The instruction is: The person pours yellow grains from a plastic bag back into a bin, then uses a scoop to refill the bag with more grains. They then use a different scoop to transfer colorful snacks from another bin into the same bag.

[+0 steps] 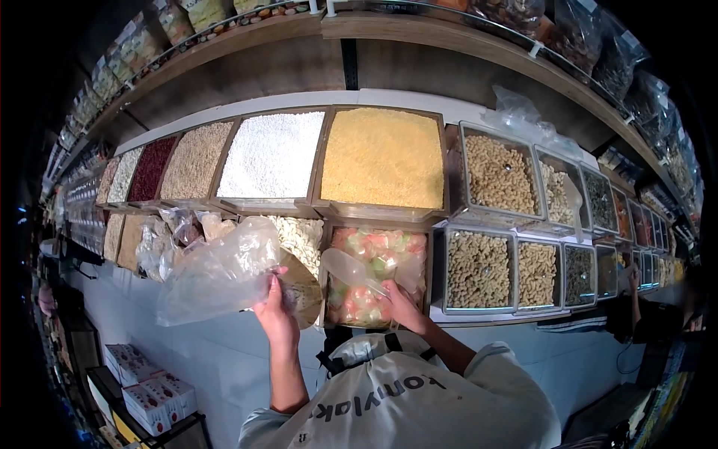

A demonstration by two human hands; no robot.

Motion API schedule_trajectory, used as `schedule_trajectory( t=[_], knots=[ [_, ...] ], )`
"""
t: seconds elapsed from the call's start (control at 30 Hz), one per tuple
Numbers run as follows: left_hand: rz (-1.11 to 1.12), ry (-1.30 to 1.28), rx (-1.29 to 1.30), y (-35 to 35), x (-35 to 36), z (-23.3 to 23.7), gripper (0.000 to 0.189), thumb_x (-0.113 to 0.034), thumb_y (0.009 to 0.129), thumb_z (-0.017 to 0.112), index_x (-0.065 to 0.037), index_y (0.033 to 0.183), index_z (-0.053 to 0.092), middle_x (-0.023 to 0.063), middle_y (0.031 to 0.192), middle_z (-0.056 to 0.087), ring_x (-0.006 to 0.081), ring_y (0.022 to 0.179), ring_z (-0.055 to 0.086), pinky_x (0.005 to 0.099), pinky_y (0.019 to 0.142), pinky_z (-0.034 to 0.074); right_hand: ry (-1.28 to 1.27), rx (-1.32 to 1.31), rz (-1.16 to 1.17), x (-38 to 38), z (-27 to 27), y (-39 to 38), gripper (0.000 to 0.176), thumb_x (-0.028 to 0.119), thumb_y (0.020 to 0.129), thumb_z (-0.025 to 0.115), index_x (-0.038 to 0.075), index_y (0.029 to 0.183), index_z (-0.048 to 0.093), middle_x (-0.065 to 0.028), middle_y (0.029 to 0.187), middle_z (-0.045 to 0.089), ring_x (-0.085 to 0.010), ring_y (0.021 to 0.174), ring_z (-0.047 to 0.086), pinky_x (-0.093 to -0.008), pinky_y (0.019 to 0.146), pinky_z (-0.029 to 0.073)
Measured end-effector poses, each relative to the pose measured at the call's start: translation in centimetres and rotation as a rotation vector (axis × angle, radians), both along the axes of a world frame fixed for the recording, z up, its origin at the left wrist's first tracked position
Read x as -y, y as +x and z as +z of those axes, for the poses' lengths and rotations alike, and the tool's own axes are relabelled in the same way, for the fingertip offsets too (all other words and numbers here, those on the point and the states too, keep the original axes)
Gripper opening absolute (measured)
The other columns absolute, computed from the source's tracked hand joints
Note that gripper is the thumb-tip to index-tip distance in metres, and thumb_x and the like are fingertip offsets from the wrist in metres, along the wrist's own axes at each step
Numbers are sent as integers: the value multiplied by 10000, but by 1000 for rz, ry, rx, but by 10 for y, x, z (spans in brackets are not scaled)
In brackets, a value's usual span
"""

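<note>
My left hand [275, 310] is closed on a clear plastic bag [224, 266], which spreads out to the left over the front bins. Beside that hand is a brownish round-edged thing [303, 293]; I cannot make out what it is or whether the hand holds it. My right hand [404, 307] grips the handle of a translucent plastic scoop [345, 269], its bowl pointing left. The scoop is over a wooden bin [428, 280] of pink and green wrapped pieces [359, 245] that look like candies. Another translucent piece [410, 273] lies at the bin's right side.
Behind stand bins of yellow grain [383, 157], white grain [271, 153] and dark red beans [152, 169]. Lidded clear bins of peanuts [479, 269] line the right. Filled bags [155, 247] lie at left. Boxes [158, 400] stand lower left; another person [651, 318] is at far right.
</note>
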State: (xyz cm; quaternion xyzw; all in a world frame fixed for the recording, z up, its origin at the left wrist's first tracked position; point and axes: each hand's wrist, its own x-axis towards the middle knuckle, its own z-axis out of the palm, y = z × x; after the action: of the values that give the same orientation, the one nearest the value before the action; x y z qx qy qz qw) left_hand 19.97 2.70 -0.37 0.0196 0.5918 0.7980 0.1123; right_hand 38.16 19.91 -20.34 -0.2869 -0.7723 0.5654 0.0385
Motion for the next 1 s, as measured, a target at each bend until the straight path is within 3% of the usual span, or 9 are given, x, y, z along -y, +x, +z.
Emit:
schedule_trajectory(
  t=[0.2,0.33,0.43,0.53,0.57,0.67,0.7,0.8,1.0],
  knots=[
    [-50,-22,5,2,-16,4,185,-83,1007,551,-13,1143,656,43,1063,682,47,768,524,208,663,419,174,-52,132,-9,-24,6,276,155,950,661,3,1139,529,-230,1064,643,-409,1038,611,-449,858,488],
    [-290,-88,-105,3,-40,16,196,-78,991,585,17,1129,687,64,1099,706,153,1030,630,286,917,476,590,128,114,-15,-17,-6,356,141,949,658,13,1254,523,-206,1202,623,-357,1171,589,-405,942,482],
    [-496,-119,-126,11,-64,19,212,-83,974,622,20,1145,694,67,1084,710,144,1006,634,292,905,486,-857,-366,-238,-23,41,-20,621,205,982,638,85,1511,335,-136,1462,444,-234,1400,415,-418,1133,382],
    [-706,52,-41,29,-99,52,226,-81,966,628,20,1158,693,70,1096,713,137,1012,637,297,912,491,-570,-610,-38,-27,108,-36,626,401,1029,558,121,1531,309,-137,1488,413,-243,1419,389,-479,1150,350],
    [-794,28,-63,35,-109,66,236,-83,981,615,20,1183,680,72,1137,708,141,1047,631,299,936,484,-1199,-683,-137,-32,140,-47,754,653,984,471,185,1555,317,-69,1537,416,-279,1398,429,-487,1156,344],
    [-889,136,-74,49,-147,72,262,-110,989,619,21,1210,668,76,1162,708,143,1067,631,297,947,484,-1391,-840,-451,-47,98,-28,803,705,951,472,212,1566,319,-57,1556,408,-284,1419,405,-488,1162,338],
    [-910,270,-52,53,-161,70,281,-135,983,636,22,1213,668,77,1145,713,141,1051,637,294,934,491,-1787,-1230,-172,-52,101,-26,769,684,977,436,202,1568,332,-58,1559,416,-275,1424,407,-469,1167,334],
    [-862,277,6,62,-193,75,280,-153,973,645,16,1195,671,68,1093,709,137,1022,639,286,916,490,-1160,-976,-630,-58,128,-17,743,651,1000,424,167,1559,347,-62,1552,427,-274,1430,403,-456,1173,329],
    [-798,424,261,45,-245,48,250,-191,994,606,0,1141,671,55,970,687,154,902,654,318,826,524,-930,-1052,-721,-105,126,4,665,560,1044,391,119,1542,355,-104,1518,457,-308,1378,459,-471,1145,378]
  ],
)
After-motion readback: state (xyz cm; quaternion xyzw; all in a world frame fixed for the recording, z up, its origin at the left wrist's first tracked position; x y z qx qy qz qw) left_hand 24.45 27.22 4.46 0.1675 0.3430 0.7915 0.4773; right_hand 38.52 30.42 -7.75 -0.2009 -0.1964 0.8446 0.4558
